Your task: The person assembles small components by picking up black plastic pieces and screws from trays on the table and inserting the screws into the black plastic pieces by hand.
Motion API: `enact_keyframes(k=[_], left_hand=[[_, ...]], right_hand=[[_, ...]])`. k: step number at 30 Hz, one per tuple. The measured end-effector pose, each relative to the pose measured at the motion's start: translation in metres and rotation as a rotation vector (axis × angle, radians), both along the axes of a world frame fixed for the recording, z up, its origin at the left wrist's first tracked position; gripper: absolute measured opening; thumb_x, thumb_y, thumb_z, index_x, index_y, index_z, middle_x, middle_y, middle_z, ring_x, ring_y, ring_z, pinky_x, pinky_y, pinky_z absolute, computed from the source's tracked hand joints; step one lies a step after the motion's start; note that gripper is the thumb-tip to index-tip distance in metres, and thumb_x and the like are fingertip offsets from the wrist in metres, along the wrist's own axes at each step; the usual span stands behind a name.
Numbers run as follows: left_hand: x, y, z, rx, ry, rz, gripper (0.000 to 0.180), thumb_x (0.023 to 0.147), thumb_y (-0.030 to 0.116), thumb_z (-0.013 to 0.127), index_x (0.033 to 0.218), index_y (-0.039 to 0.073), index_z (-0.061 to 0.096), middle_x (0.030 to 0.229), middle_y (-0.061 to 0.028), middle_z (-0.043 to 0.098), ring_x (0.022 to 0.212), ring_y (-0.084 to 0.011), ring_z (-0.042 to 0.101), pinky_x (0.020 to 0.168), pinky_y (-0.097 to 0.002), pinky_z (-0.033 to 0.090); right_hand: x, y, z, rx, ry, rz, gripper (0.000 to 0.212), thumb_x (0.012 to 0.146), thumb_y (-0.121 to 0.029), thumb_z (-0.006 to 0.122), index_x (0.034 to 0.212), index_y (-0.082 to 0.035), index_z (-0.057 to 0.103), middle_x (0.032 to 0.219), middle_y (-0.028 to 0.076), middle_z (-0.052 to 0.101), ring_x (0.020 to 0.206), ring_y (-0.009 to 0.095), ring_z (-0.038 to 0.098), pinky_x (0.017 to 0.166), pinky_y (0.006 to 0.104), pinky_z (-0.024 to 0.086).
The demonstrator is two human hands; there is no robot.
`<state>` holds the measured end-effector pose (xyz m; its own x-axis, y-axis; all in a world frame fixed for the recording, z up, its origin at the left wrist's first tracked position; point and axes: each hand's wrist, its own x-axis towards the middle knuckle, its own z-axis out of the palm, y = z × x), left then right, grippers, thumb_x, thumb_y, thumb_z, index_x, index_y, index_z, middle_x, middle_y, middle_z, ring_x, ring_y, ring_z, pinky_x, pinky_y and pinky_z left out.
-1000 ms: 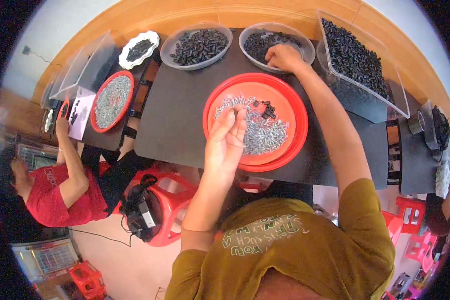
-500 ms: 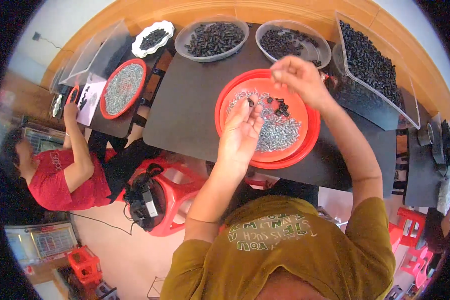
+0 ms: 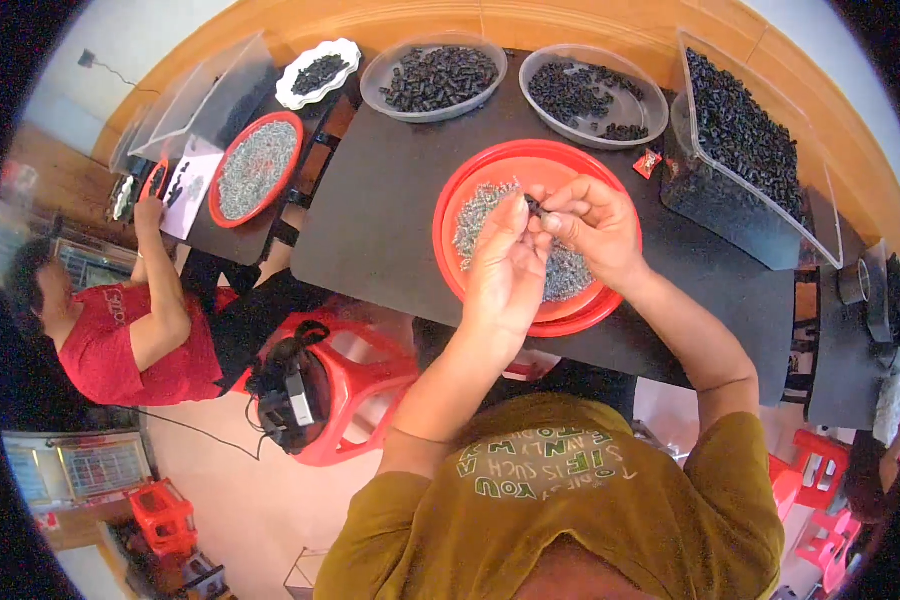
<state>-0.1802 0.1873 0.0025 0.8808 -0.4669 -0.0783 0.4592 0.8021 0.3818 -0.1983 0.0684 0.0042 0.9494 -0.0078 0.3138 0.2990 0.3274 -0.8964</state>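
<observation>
Both hands meet over a round red tray (image 3: 625,265). My left hand (image 3: 505,260), palm up, pinches a small black part (image 3: 533,206) between thumb and fingertips. From the other side, my right hand (image 3: 602,232) has its thumb and fingers closed at the same part; anything smaller between those fingertips is hidden. Under the hands the tray holds heaps of small silvery metal pieces (image 3: 568,278), too small to tell their exact kind. My hands cover the middle of the tray.
Behind the tray stand a clear bowl (image 3: 368,90) and a second clear bowl (image 3: 660,125) of black parts. A clear bin (image 3: 710,225) of black parts is at right, beside a small red packet (image 3: 647,163). At left, a person in red (image 3: 135,335) works near another red tray (image 3: 216,205).
My right hand has come down and left from above the tray's far right side to meet my left hand at the black part. My left hand has shifted slightly right.
</observation>
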Motion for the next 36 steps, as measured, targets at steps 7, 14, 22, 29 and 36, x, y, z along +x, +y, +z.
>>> enact_keyframes(k=[7,14,22,29,36], left_hand=[[-0.003,-0.002,0.001,-0.006,-0.071,0.009,0.019,0.078,0.017,0.055,0.091,0.004,0.053,0.085,-0.0008,0.055,0.071,-0.0074,0.049,0.066,-0.0201,0.039],[-0.007,0.0,0.006,-0.029,-0.064,0.039,0.016,0.079,0.015,0.054,0.09,0.003,0.056,0.083,-0.0024,0.056,0.069,-0.0076,0.049,0.063,-0.0208,0.04],[-0.009,-0.001,0.005,0.031,-0.308,0.272,0.01,0.077,0.004,0.054,0.087,0.003,0.057,0.086,-0.0105,0.058,0.067,-0.0141,0.052,0.055,-0.0264,0.043],[-0.01,0.001,0.013,0.066,-0.365,0.324,0.007,0.078,0.004,0.052,0.085,0.004,0.056,0.086,-0.0113,0.057,0.066,-0.0139,0.051,0.052,-0.0261,0.042],[-0.01,0.001,0.013,0.022,-0.253,0.213,0.009,0.078,0.005,0.052,0.087,0.005,0.056,0.085,-0.0101,0.058,0.061,-0.0119,0.049,0.048,-0.0252,0.041]], right_hand=[[-0.005,0.004,0.008,0.047,0.028,0.006,0.01,0.077,-0.004,0.054,0.085,0.0,0.05,0.076,0.008,0.059,0.065,0.012,0.057,0.058,0.0211,0.047],[-0.006,0.005,0.005,-0.025,0.053,-0.036,0.009,0.077,-0.009,0.056,0.08,-0.003,0.051,0.072,0.005,0.059,0.061,0.008,0.055,0.044,0.0153,0.037],[-0.011,0.013,0.011,-0.114,-0.017,-0.107,0.007,0.075,-0.006,0.057,0.077,-0.003,0.052,0.072,0.005,0.058,0.063,0.008,0.055,0.047,0.0168,0.039],[-0.013,0.017,0.012,-0.154,-0.144,-0.131,0.006,0.076,-0.005,0.056,0.079,-0.001,0.052,0.075,0.005,0.057,0.065,0.009,0.055,0.051,0.0182,0.042],[-0.017,0.024,0.015,0.04,-0.028,-0.129,0.01,0.078,-0.005,0.054,0.086,-0.001,0.05,0.083,0.006,0.057,0.068,0.01,0.055,0.05,0.019,0.044]])
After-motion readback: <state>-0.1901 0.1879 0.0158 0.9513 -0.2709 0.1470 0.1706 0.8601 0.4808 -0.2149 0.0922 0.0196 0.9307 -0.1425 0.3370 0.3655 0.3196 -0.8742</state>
